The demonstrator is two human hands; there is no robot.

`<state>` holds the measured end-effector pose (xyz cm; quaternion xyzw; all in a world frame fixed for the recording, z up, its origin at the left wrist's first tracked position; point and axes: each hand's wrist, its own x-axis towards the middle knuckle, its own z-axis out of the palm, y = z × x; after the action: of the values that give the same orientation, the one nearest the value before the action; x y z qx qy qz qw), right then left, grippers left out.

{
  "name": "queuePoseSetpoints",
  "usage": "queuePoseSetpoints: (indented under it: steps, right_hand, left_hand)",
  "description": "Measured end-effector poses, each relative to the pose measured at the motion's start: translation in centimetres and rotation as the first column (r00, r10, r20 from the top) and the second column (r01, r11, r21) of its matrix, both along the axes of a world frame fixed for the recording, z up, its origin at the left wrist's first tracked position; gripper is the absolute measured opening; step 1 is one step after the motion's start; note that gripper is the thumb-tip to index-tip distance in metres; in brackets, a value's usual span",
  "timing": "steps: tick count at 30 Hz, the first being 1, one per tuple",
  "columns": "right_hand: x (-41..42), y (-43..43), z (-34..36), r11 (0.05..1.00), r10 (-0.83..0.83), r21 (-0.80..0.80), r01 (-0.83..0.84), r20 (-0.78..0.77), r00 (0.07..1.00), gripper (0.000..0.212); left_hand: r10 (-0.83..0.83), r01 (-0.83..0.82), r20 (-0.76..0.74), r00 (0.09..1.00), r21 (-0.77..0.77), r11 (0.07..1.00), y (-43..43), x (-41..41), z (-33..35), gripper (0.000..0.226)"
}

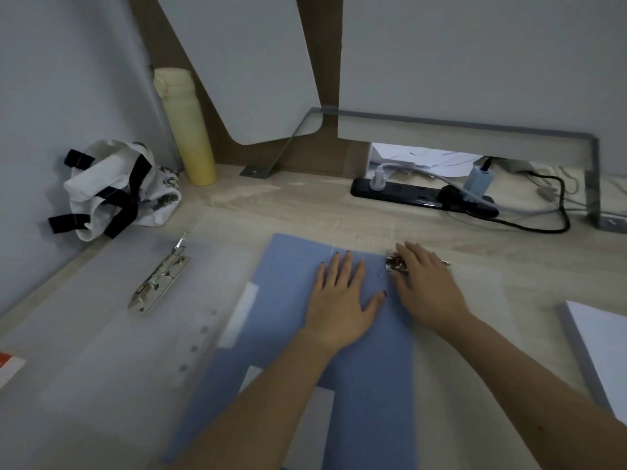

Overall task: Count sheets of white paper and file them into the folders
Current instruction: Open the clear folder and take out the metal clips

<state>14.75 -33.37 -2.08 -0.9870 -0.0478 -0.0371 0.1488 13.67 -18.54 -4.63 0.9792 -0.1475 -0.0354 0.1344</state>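
A blue folder (295, 276) lies open on the desk in front of me. My left hand (342, 296) rests flat on its blue cover, fingers spread. My right hand (427, 286) sits just to the right, fingers curled over the folder's metal clip mechanism (395, 262). To the left lies a translucent white folder (101, 317), open, with its silver lever clip (159, 278) showing. A stack of white paper (600, 347) sits at the right edge of the view.
A yellow bottle (185, 127) stands at the back left beside a white bag with black straps (115, 188). A black power strip (420, 195) with plugs and cables lies at the back right under a metal bracket (592, 184).
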Motion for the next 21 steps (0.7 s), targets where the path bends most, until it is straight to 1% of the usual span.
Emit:
queuePoseSetpoints:
  steps: [1, 2, 7, 11, 14, 15, 17, 20, 21]
  right_hand:
    - [0.2, 0.0, -0.5, 1.0, 0.016, -0.013, -0.016, 0.016, 1.0, 0.051]
    - [0.3, 0.0, -1.0, 0.999, 0.027, -0.019, -0.026, 0.044, 0.999, 0.05]
    - [0.5, -0.2, -2.8, 1.0, -0.008, 0.03, 0.002, 0.213, 0.977, 0.052]
    - [0.5, -0.7, -3.2, 0.999, 0.001, 0.05, -0.011, 0.195, 0.981, 0.055]
    - [0.2, -0.7, -2.9, 0.996, 0.008, 0.09, -0.026, 0.194, 0.981, 0.048]
    - [0.1, -0.6, -2.5, 0.991, -0.012, 0.136, -0.014, 0.191, 0.982, 0.042]
    - [0.3, -0.6, -1.5, 0.952, -0.097, 0.305, 0.04, 0.173, 0.98, 0.035]
    - [0.8, -1.0, 0.1, 0.822, -0.236, 0.554, 0.13, 0.125, 0.964, 0.016]
    - [1.0, -1.3, 0.5, 0.754, -0.296, 0.636, 0.165, 0.105, 0.949, 0.009]
  left_hand:
    - [0.005, -0.006, 0.018, 1.0, 0.016, 1.0, -0.1, 0.0, -0.4, 0.11]
    - [0.01, -0.011, 0.032, 0.999, 0.026, 1.0, -0.1, 0.0, -0.7, 0.113]
    - [0.052, -0.053, 0.03, 0.998, 0.021, 0.998, -0.3, 0.1, -0.7, 0.109]
    - [0.063, -0.064, 0.032, 0.998, 0.031, 0.997, -0.5, 0.1, -0.5, 0.107]
    - [0.062, -0.063, 0.03, 0.998, 0.034, 0.997, -0.5, 0.0, -0.5, 0.105]
    - [0.06, -0.061, 0.03, 0.998, 0.034, 0.998, -0.5, 0.0, -0.6, 0.105]
    - [0.054, -0.055, 0.024, 0.998, 0.032, 0.998, -0.4, 0.0, -0.7, 0.105]
    - [0.052, -0.052, 0.011, 0.999, 0.035, 0.998, -0.4, 0.0, -0.7, 0.103]
    - [0.051, -0.051, 0.008, 0.999, 0.037, 0.998, -0.4, 0.1, -0.6, 0.103]
